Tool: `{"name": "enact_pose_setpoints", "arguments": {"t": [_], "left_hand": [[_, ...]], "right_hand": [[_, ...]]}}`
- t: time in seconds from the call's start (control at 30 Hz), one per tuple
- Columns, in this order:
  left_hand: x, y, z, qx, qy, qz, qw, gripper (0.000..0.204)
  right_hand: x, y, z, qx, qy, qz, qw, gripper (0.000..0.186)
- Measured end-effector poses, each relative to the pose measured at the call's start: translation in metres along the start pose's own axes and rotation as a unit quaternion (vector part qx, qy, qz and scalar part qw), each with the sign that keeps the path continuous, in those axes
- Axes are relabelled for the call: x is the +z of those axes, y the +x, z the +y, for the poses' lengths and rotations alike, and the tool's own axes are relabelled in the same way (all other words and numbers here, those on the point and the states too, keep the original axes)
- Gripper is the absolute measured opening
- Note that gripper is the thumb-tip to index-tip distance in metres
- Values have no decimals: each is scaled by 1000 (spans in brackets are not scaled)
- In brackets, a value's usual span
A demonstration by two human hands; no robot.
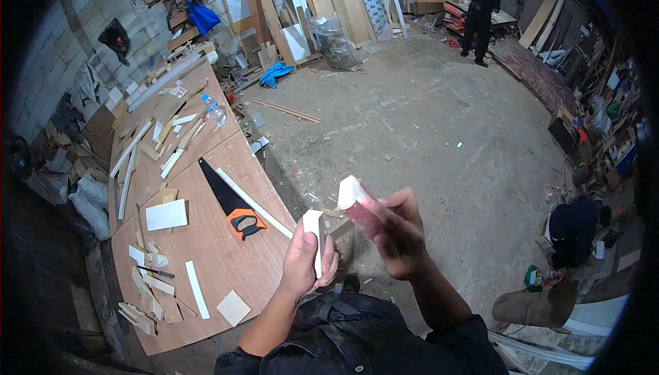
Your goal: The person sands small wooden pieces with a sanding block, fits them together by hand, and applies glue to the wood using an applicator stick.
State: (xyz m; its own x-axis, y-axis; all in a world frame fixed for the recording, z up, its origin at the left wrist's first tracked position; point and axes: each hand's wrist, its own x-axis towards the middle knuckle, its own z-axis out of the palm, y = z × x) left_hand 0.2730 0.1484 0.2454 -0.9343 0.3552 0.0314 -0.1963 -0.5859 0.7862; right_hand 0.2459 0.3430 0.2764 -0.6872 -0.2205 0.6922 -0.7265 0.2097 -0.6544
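Observation:
In front of my body, my left hand is closed round a small pale wood piece with a slanted top end, held upright. Just to the right and a little higher, my right hand grips a sanding block, a whitish block with reddish sandpaper along its side. Its pale end points toward the wood piece, and a small gap seems to lie between the two. On the table left of my hands lie a handsaw with an orange and black handle and a long white strip.
The wooden table on my left carries offcuts, a white board, a square piece and a plastic bottle. Boards lean at the back. One person stands far right; another crouches at the right.

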Motion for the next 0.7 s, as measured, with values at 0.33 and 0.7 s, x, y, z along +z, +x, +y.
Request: {"name": "enact_pose_setpoints", "arguments": {"t": [0.33,0.7], "left_hand": [[-10,0,20,-52,13,-17,998,44],[-53,7,44,129,273,-69,951,43]], "right_hand": [[36,3,-12,-60,-118,-13,991,47],[46,41,-51,2,-77,-77,994,47]]}}
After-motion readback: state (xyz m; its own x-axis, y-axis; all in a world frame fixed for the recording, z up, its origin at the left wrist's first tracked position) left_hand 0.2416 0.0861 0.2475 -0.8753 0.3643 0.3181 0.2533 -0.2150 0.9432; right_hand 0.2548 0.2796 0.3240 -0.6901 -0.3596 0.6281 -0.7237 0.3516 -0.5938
